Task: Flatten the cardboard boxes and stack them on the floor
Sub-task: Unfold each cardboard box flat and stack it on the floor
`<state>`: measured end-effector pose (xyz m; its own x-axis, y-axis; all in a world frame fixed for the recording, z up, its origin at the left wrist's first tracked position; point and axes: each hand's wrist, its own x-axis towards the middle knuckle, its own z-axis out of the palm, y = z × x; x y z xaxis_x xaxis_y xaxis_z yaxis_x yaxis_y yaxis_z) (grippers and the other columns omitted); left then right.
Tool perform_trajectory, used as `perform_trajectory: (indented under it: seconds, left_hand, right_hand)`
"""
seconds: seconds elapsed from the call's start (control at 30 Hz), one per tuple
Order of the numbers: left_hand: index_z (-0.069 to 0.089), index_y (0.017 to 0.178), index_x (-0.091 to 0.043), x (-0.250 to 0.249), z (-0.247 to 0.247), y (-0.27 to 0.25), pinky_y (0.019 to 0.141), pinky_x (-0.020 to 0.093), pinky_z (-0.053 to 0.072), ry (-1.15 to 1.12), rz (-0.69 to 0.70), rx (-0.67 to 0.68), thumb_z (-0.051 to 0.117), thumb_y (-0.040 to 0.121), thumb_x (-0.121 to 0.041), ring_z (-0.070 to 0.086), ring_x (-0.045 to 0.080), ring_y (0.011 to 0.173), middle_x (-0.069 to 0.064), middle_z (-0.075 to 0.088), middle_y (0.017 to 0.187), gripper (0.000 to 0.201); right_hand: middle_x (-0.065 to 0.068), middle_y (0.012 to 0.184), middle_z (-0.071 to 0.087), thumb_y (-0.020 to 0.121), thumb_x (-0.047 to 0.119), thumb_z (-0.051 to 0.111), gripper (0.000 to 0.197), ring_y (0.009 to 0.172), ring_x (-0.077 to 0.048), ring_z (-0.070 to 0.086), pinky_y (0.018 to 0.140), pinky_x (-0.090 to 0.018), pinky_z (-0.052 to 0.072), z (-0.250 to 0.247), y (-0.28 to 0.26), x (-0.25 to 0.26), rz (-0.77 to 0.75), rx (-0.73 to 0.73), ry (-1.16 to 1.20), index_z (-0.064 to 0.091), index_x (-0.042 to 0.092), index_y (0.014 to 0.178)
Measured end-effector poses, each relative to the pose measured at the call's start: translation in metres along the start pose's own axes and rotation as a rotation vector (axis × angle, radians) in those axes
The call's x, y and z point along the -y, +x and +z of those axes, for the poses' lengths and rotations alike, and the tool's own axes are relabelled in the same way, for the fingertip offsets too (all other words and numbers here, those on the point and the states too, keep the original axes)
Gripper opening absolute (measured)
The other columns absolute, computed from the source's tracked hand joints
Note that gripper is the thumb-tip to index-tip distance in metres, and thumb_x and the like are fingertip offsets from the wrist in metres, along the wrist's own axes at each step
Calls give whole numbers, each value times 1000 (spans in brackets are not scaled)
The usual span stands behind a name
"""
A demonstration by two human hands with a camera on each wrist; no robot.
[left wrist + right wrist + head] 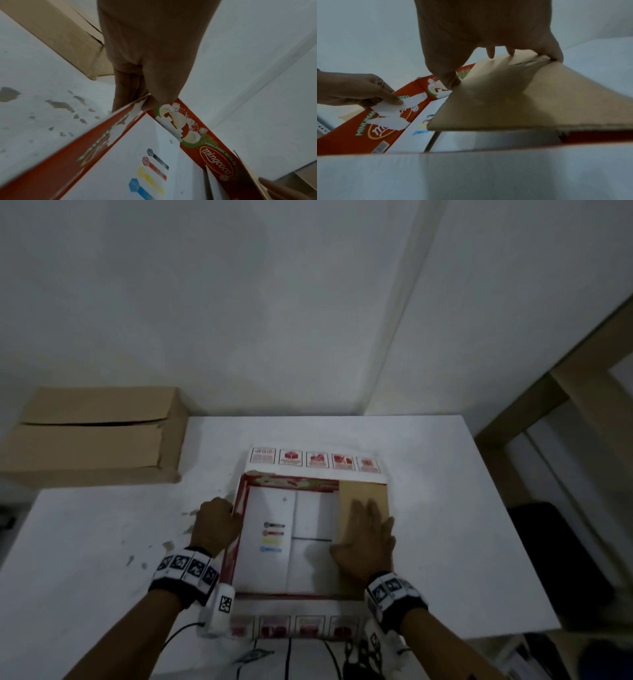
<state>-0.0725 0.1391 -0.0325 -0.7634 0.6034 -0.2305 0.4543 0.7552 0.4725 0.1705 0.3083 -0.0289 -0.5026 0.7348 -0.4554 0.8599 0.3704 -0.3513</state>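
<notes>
A red-and-white printed box (pixel 274 542) stands open-topped in the middle of the white table (pixel 445 525), with its printed flaps spread out at the far and near sides. My left hand (pixel 215 522) grips the top edge of the box's left wall (pixel 96 135) near the far corner, thumb inside and fingers outside. My right hand (pixel 366 539) lies flat with spread fingers on a brown flap (pixel 356 491) folded inward over the box's right side. In the right wrist view the flap (pixel 522 101) slopes over the white box floor, with the left hand (pixel 356 90) beyond it.
A plain brown cardboard box (pixel 96 436) with closed flaps sits at the table's back left corner against the wall. A wooden frame (pixel 565 392) and a dark object (pixel 555 559) stand to the right of the table. Cables (pixel 356 652) hang at the near edge.
</notes>
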Motion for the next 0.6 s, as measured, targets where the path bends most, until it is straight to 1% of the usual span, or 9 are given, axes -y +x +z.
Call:
perform_trajectory:
  seconds: [0.1,0.2,0.27,0.3,0.33,0.37,0.43,0.5,0.6]
  left_hand:
    - [37,37,-14,-3,-1,2,43,21,26,-70,25,-21,64,78,-2,48,20,42,9,51,42,50]
    - [55,46,-5,2,13,-2,42,20,29,-137,-30,-27,64,83,-7,59,25,50,9,58,50,38]
    - [68,67,-3,2,20,-8,50,22,41,-163,-74,-32,64,87,-18,67,29,65,7,66,64,25]
    - [70,82,-4,-1,23,-11,59,26,48,-142,-84,-30,63,89,-23,68,31,76,10,70,78,22]
    - [68,95,-4,-6,25,-12,71,32,49,-107,-93,-19,62,90,-27,67,32,86,13,71,91,24]
    - [65,102,-3,-11,26,-12,78,35,49,-86,-102,-7,61,91,-27,66,34,93,16,69,101,27]
    - [60,105,-1,-20,29,-6,81,38,48,-90,-129,11,60,91,-23,64,36,97,21,67,106,26]
    - [57,107,0,-28,31,4,83,39,48,-82,-184,50,58,89,-16,62,38,100,23,65,109,23]
    - [54,115,2,-30,32,13,82,38,49,-53,-235,123,57,88,-12,61,38,101,23,63,112,31]
  right_hand:
    - [5,164,-10,79,39,67,101,148,-44,-7,119,-61,10,-16,8,4,5,-13,70,1,30,155]
    - [5,164,2,83,30,65,91,148,-41,6,119,-58,14,-25,11,6,-32,-5,160,11,26,155]
    - [-1,160,23,84,21,62,80,142,-34,31,115,-48,31,-35,14,5,-96,-72,189,23,21,153]
    - [-4,154,36,83,15,59,74,132,-31,45,107,-44,42,-44,18,4,-118,-137,196,29,20,151]
    - [-6,146,47,83,11,57,71,121,-29,54,98,-42,49,-55,22,2,-120,-206,198,33,21,149]
    - [-8,140,52,83,11,57,71,116,-29,58,93,-42,52,-68,27,0,-97,-259,191,33,22,150]
    - [-10,145,46,88,17,61,77,120,-30,55,96,-44,50,-92,35,-8,-8,-305,111,22,20,155]
    - [-9,160,23,90,23,63,87,131,-32,46,101,-49,46,-107,36,-21,75,-312,-38,9,21,157]
    - [-4,164,-13,94,27,56,90,148,-37,12,114,-60,28,-101,31,-49,129,-320,-158,-9,22,157]
